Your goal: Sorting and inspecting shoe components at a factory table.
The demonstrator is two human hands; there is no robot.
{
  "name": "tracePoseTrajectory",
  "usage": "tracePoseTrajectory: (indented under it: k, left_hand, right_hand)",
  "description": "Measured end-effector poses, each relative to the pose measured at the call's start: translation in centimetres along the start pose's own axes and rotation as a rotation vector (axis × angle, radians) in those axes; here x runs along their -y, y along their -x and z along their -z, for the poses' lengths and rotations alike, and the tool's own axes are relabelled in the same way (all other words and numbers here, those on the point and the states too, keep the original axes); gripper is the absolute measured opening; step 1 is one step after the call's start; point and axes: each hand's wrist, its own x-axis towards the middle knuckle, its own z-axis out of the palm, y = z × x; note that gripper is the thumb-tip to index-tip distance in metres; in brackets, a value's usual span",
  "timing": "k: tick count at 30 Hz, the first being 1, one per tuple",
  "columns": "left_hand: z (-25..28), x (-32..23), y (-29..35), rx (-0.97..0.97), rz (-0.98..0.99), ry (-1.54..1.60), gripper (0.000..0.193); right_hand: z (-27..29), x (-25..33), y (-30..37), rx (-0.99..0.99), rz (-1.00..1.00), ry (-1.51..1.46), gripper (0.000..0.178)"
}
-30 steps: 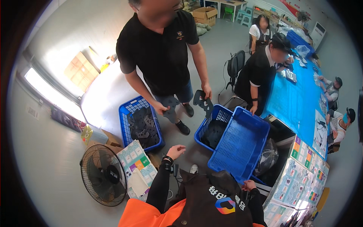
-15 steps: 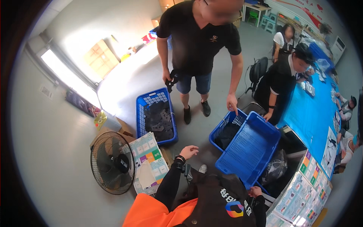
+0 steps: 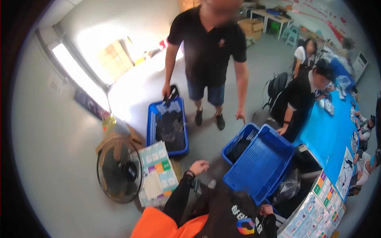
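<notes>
A blue plastic basket with nothing inside sits tilted in front of me to the right. My right hand is closed at its near corner, the fingers partly hidden. My left hand hovers over the floor left of that basket, empty, its fingers loosely bent and apart. Behind the tilted basket, partly covered by it, stands a second blue basket with dark contents. A seated co-worker's hand rests on the tilted basket's far rim.
A standing person holds a black item beside a blue basket of dark pieces. A fan and a printed carton stand at left. A blue-covered table runs along the right, with people seated around it.
The standing person's hand over the baskets has pulled back from the rim, and the other hand has lowered the black item toward the left basket. My right hand stays at the corner.
</notes>
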Motion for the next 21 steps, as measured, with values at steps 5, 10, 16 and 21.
tracePoseTrajectory:
  k: [5, 10, 16, 21]
  left_hand:
    - [-0.2, 0.3, 0.7, 0.002, 0.107, -0.018, 0.03]
    - [-0.3, -1.0, 1.6, -0.003, 0.162, -0.056, 0.032]
    - [-0.5, -1.1, 1.3, 0.005, 0.144, -0.036, 0.03]
    - [-0.9, -1.6, 0.9, 0.024, 0.148, -0.087, 0.031]
  right_hand:
    - [-1.9, 0.1, -1.0, -0.254, -0.568, -0.878, 0.016]
    - [-2.5, -4.5, -2.3, -0.234, -0.483, -0.939, 0.022]
    - [-2.2, -4.1, -2.4, -0.175, -0.438, -0.846, 0.021]
    - [-1.5, -2.2, -2.5, -0.18, -0.424, -0.724, 0.018]
